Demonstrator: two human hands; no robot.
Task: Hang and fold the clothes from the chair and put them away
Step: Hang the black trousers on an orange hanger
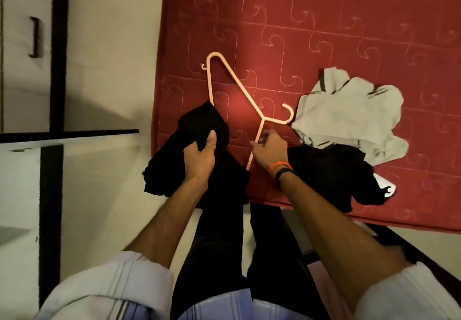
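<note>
My left hand (199, 154) grips a bunched black garment (197, 150) at the near corner of the bed (349, 20), thumb on top and fingers curled into the cloth. Part of it hangs over the bed's edge toward my legs. My right hand (268, 150) is curled around the lower arm of the pink hanger (232, 90), which lies flat on the red mattress with its hook pointing toward the pale grey garment (349, 117). Another black garment (329, 172) lies in a heap just right of my wrist, touching the grey one.

The worry, as I judge it, is the bunching. The cloth in my left hand is wadded, so I cannot tell where a neck or waist opening lies; if I push the hanger in blind, it may go through a sleeve or leg and hang crooked. The overhanging part could also drag the piece off the bed if I loosen my grip. The hook sits near the grey garment and could snag it when I lift the hanger. My right forearm passes close by the black heap and may sweep it toward the edge.
</note>
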